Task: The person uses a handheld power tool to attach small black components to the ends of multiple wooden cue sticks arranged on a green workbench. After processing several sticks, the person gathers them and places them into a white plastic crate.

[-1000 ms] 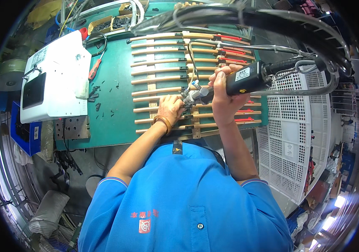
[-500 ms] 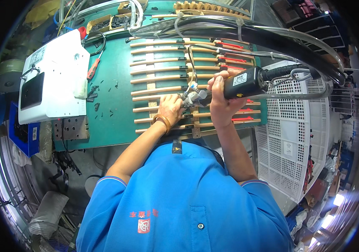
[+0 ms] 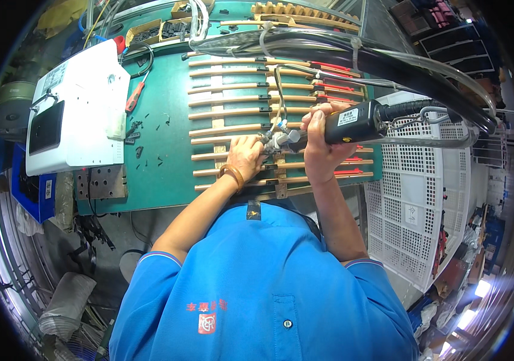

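My right hand (image 3: 320, 141) is wrapped round the black body of a corded power screwdriver (image 3: 351, 124), held nearly level. Its metal nose (image 3: 278, 141) points left, over a row of slim wooden sticks (image 3: 218, 112) laid side by side. My left hand (image 3: 245, 156), a brown bangle on its wrist, rests on the sticks against that nose. Its fingers are bent and pressed together; what they pinch is hidden under them. Black clips (image 3: 264, 97) sit midway along the sticks, and red pieces (image 3: 335, 99) lie at their right ends.
Thick hoses (image 3: 329, 48) arch over the green table (image 3: 167, 138). A white machine case (image 3: 82, 114), an orange-handled screwdriver (image 3: 135, 97) and small black parts (image 3: 138, 151) are to the left. Boxes of black parts (image 3: 174, 29) stand behind. White perforated baskets (image 3: 410, 186) are at the right.
The power screwdriver and my right hand have shifted very slightly to the right. My left hand stays in place against the tool's nose.
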The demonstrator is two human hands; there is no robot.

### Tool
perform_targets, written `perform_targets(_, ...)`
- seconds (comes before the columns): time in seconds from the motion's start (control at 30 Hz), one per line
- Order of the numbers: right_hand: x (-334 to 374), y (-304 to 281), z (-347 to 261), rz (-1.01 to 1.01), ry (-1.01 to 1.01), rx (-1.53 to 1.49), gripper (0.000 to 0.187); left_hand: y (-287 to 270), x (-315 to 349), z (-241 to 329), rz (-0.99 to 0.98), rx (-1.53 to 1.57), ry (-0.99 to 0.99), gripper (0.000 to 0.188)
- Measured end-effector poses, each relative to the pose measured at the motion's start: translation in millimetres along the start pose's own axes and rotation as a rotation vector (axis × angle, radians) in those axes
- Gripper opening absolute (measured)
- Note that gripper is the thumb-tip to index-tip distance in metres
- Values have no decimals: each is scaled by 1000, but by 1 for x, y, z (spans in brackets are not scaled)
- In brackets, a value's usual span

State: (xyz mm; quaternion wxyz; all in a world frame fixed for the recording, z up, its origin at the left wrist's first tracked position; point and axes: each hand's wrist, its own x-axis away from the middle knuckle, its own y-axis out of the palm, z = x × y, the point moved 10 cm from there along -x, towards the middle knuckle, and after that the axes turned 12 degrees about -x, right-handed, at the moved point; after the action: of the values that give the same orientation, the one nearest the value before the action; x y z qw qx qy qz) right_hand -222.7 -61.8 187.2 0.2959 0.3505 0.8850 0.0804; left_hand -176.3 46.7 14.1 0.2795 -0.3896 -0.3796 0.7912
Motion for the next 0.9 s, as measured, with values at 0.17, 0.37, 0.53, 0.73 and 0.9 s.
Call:
perform_targets(0.17,2,0,0,-6,4,17,33,2,1,-1,-17,-11,-7,24)
perform_targets(0.37,5,3,-2,60,-13,23,24,3,1,-1,-16,-38,-4,23)
perform_targets(0.53,7,3,9,-19,-7,27,31,6,4,-3,-7,-66,-1,24)
perform_targets(0.73,10,4,10,26,-2,-30,33,-17,17,-27,-26,-75,-63,16)
perform_targets(0.9,12,10,16,-41,-10,11,32,-18,26,-36,22,44,-55,15)
